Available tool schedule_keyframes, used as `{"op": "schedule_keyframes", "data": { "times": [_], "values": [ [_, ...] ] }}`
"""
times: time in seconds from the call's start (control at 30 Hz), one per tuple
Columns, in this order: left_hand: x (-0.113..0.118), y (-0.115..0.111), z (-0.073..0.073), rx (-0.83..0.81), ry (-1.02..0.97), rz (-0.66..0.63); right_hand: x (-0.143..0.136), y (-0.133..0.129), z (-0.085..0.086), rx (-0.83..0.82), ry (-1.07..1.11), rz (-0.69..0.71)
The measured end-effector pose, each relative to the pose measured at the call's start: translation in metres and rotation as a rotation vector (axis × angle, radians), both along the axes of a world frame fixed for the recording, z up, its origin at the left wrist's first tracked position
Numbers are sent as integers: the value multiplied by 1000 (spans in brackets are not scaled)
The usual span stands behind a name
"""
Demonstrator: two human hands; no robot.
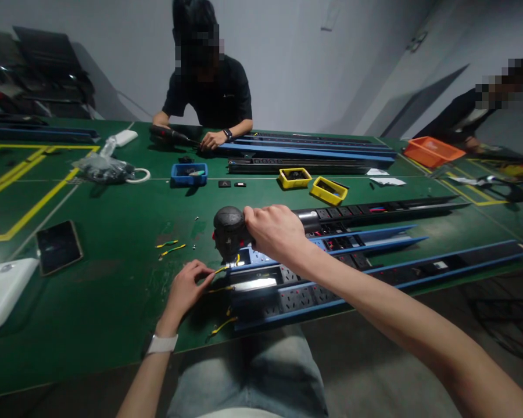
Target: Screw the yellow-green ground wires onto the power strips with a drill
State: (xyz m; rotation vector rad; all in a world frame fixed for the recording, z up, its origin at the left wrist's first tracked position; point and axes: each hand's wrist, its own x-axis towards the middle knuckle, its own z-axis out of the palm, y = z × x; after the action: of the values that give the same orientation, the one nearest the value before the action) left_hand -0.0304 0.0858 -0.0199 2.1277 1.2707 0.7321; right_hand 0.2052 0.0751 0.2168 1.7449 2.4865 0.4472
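Note:
My right hand is wrapped round a black power screwdriver, held over the left part of several long power strips. With thumb and forefinger together, my left hand pinches a short yellow-green wire at the left end of a blue-edged strip. Another yellow-green wire sticks out from the nearest strip. Two loose wires lie on the green table left of the screwdriver. The screwdriver's tip is hidden.
Across the table a person works on strips with a power tool. A blue bin, yellow bins and an orange bin stand beyond my hands. A phone and a white device lie left.

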Motion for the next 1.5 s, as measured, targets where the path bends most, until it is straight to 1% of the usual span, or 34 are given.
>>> {"op": "schedule_keyframes", "data": {
  "times": [0.23, 0.5, 0.77, 1.0, 1.17, 1.5],
  "values": [
    [0, 1, 0, 0, 5, -15, -4, -1, 3, -18, -5, 18],
    [2, -1, 6, 4, -8, 0, -4, -2, 2, -8, -19, 5],
    [0, -1, 2, 9, 4, -3, 0, 1, 1, -27, -25, -30],
    [1, -1, 3, 25, 3, 13, 4, 2, 0, -30, -26, -33],
    [0, -1, 3, 20, 12, -1, 2, 0, 1, -25, -37, -38],
    [0, 0, 2, 10, -1, 6, -3, 2, 2, -20, -53, 1]
  ]
}}
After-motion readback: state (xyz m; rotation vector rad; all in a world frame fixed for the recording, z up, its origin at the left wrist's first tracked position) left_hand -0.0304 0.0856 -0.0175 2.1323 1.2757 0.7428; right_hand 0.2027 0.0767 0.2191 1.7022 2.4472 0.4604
